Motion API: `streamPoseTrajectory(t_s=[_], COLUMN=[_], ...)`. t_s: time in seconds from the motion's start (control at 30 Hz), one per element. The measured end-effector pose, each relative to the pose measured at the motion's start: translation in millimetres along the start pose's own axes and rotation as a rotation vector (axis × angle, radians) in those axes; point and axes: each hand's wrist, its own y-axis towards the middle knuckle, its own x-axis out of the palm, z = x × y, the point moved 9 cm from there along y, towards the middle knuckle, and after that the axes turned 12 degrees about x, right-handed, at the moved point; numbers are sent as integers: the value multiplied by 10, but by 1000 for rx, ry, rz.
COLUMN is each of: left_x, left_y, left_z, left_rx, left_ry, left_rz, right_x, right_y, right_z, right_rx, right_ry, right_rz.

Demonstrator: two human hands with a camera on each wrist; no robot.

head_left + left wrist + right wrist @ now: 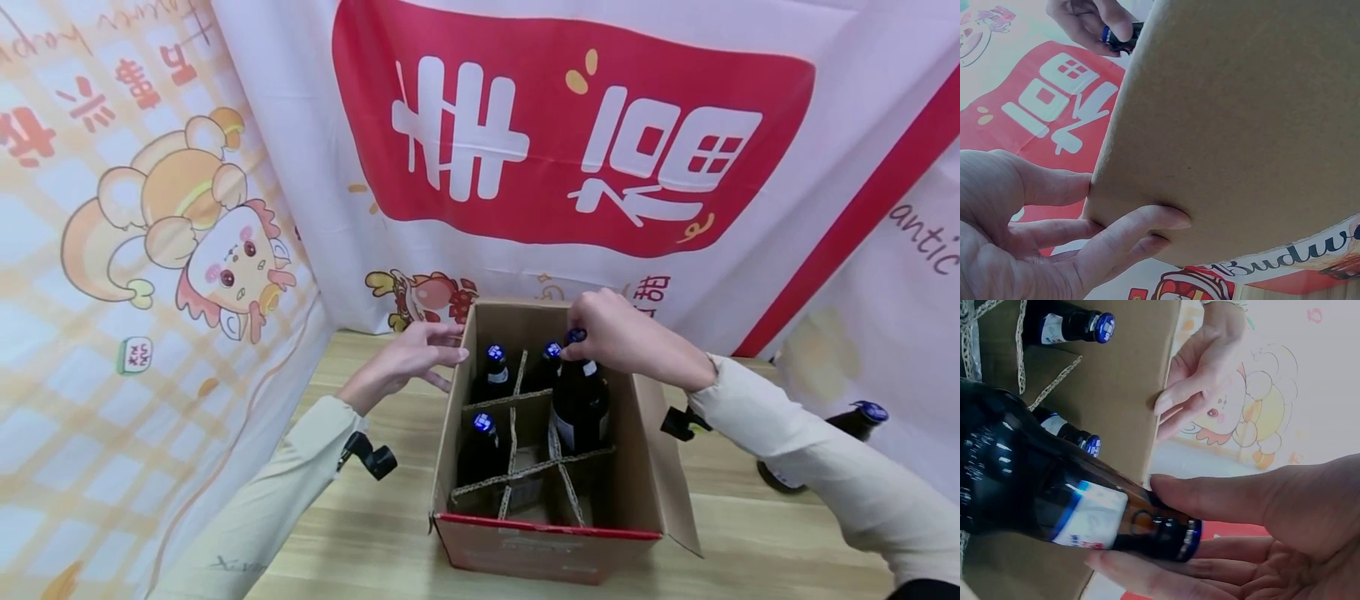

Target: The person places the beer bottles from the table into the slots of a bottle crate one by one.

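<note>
My right hand (611, 333) grips a dark glass beer bottle (581, 408) by its neck, just under the blue cap. That bottle stands higher than the others, over the right side of an open cardboard box (555, 550); its base is hidden. On the box's left wall, my left hand (408, 362) rests with extended fingers, the thumb at the upper edge and fingertips against the outer face (1235, 125). Inside the box are a back-left bottle (495, 375), a back bottle (551, 358) beside the held one, and a left-side bottle (482, 450).
Crossed cardboard dividers (513, 417) split the box into compartments. The box's right flap (667, 467) hangs outward. Another capped bottle (858, 421) stands on the wooden table (735, 533), partly behind the right sleeve. Printed cloth (315, 125) hangs behind and at the left.
</note>
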Motion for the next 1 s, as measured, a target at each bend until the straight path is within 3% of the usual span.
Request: streamPoseTrajectory(t_s=[0.2,0.4,0.5,0.67,0.8,1.0], left_x=[21,5,2,-8,-5,9], left_y=[17,7,-3,-9,-2,5], left_z=[2,6,13,21,20,3], left_rx=[2,-3,-2,-5,-4,-7], left_ry=[-1,12,9,5,2,-6], left_rz=[3,7,8,13,16,10], right_x=[97,370,551,765,764,646], right_y=[16,-24,-36,11,102,173], right_z=[66,101,112,183,139,82], right_rx=[56,34,38,150,152,98], right_ry=[-39,-95,-130,-187,-173,-61], right_rz=[-54,-112,-172,-331,-388,-370])
